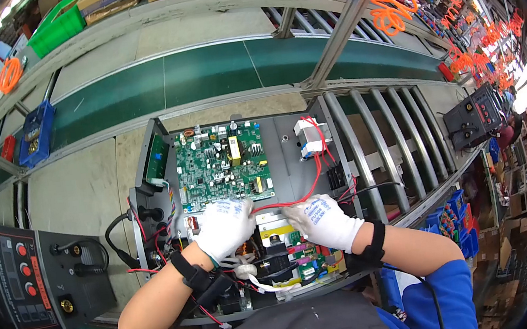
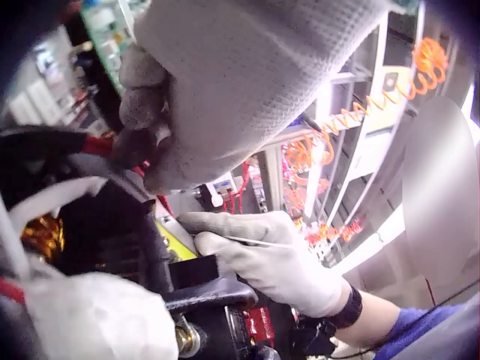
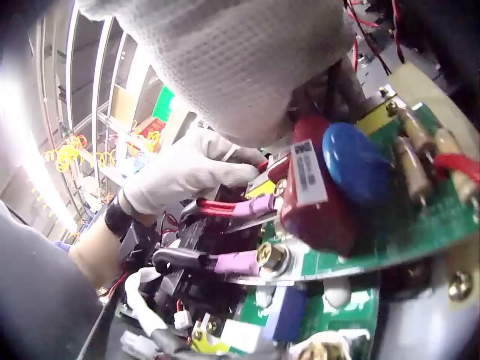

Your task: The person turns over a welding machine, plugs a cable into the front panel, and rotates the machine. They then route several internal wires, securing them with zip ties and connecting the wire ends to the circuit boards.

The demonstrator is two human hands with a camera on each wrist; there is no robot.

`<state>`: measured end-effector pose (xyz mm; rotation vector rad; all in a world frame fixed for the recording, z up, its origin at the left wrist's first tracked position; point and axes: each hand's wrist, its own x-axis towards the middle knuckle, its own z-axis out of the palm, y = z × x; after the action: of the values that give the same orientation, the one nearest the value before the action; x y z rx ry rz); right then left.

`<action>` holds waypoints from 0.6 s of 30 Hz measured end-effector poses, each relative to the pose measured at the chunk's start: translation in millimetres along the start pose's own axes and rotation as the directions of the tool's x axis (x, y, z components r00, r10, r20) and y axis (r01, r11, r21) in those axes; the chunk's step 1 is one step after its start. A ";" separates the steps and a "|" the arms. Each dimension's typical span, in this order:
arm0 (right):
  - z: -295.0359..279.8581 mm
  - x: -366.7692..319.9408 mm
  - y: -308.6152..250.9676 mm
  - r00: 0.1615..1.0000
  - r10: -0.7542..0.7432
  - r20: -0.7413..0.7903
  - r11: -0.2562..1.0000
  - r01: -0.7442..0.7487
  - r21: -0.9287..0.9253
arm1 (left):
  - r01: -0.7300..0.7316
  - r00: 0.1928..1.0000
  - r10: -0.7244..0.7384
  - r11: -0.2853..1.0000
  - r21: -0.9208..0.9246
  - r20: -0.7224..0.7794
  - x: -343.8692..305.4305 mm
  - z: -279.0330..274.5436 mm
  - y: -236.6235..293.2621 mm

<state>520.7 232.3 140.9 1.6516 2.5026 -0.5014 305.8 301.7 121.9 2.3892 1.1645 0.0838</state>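
I have red wires (image 1: 275, 206) drawn across the middle of an open grey case (image 1: 287, 168), between my two gloved hands. My left hand (image 1: 226, 225) pinches them, thumb and fingers curled in, just beside the near edge of the green board (image 1: 212, 171). My right hand (image 1: 324, 221) has its fingertips at the same wires, a little to the right; I cannot tell whether they close on them. From there the wires rise to a white block (image 1: 310, 138) at the far right of the case.

On the near side, below my hands, are packed parts and cables. The right wrist view shows a blue disc (image 3: 356, 163) beside a dark red part (image 3: 319, 214) with a label, and purple sleeves (image 3: 236, 262) on leads bolted nearby.

To the left stands another unit (image 1: 87, 285) with red knobs; metal rollers (image 1: 387, 149) lie to the right, with a similar unit (image 1: 471, 114) past them. A green belt (image 1: 213, 75) crosses the far side, a blue bin (image 1: 37, 134) near its left end. Orange hoses (image 1: 389, 12) hang at the far right.
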 end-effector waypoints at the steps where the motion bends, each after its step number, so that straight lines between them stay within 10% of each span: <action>1: -1.9 2.8 -0.8 1.000 0.005 -0.016 1.000 -0.005 0.003 | -0.091 0.994 0.095 0.993 0.081 -0.046 -4.1 -6.1 2.9; 7: -3.6 17.0 4.1 0.987 0.113 0.112 0.979 -0.130 0.157 | -0.507 0.856 0.516 0.844 0.174 -0.007 59.8 -31.1 33.2; 18: -10.1 4.2 16.4 0.994 0.014 0.110 0.973 -0.039 0.229 | -0.667 0.718 0.480 0.681 0.300 0.504 112.6 -10.5 59.2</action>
<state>534.9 245.2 145.8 1.6796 2.4185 -0.8845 417.9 360.0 140.6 2.9326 0.1845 -0.5042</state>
